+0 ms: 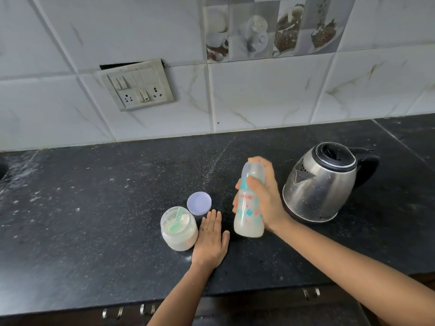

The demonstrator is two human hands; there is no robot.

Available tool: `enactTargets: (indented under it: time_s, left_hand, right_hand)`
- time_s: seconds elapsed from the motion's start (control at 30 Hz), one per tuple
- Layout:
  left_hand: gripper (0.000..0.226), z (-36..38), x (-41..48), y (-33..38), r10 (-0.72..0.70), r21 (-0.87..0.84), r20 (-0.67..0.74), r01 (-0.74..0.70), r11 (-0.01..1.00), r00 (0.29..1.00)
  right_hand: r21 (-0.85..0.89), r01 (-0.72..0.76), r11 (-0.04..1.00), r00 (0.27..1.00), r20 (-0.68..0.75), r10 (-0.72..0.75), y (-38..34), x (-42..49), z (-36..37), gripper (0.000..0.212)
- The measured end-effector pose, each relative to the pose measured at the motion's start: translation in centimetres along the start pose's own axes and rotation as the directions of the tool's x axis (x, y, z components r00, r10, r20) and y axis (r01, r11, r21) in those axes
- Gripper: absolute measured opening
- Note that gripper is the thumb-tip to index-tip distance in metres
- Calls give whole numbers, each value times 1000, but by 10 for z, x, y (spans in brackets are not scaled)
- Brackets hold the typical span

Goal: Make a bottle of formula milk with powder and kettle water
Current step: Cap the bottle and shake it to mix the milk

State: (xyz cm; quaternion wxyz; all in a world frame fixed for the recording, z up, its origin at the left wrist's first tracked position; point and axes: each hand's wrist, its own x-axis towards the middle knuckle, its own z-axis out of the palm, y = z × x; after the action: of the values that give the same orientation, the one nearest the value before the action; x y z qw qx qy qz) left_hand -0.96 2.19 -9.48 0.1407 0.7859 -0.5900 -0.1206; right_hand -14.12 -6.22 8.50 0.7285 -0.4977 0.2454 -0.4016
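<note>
Black speckled stone counter (94,208): right hand (266,198) wraps a blurred clear plastic baby bottle (247,208) of cloudy white liquid (249,230), top half-hidden, near the steel kettle (322,184); left hand (211,241) lies flat beside an open clear jar (181,241) holding white powder (186,217) and green scoop (176,223).

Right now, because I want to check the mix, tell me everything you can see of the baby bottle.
The baby bottle is translucent plastic with teal and red prints, a teal collar and a clear cap on top. Cloudy whitish liquid shows inside. It looks blurred, roughly upright with a slight lean, over the black counter just left of the kettle. The right hand grips its middle, thumb in front, fingers wrapped behind. Whether its base touches the counter cannot be told.
</note>
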Motion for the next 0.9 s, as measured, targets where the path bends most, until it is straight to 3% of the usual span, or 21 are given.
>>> enactTargets:
  time_s: [0.07,0.17,0.33,0.4,0.47,0.5,0.63,0.8,0.9]
  left_hand:
    - [81,-1,0,0,3,-8,-4,-3,1000,1000]
    - [73,-1,0,0,-2,-13,-2,2,1000,1000]
    - [83,0,-1,0,-1,24,6,1,1000,1000]
    - [78,-1,0,0,-5,13,0,5,1000,1000]
    - [66,-1,1,1,-13,3,-3,13,1000,1000]
    - [63,-1,1,1,-14,-1,-4,14,1000,1000]
    - [64,-2,-1,2,-3,-3,-6,3,1000,1000]
    - [61,-2,0,2,-8,-21,-7,8,1000,1000]
    - [74,-2,-1,1,3,6,10,-3,1000,1000]
  right_hand:
    - [-2,30,1000,999,-26,-30,-4,5,-5,39]
    - [80,49,996,977,-212,-31,-15,22,-12,26]
    - [-38,37,999,998,48,-35,4,-12,-4,40]
    - [23,61,998,995,-78,-59,1,-1,-5,37]
    - [190,44,981,968,-252,5,-7,16,-9,29]
    - [217,40,975,963,-270,20,-8,18,-11,27]
    - [30,15,999,998,-67,-13,0,-8,-6,38]
    - [221,-15,975,969,-235,68,-8,14,-15,36]
    - [51,-15,999,998,-56,18,3,-8,-10,42]
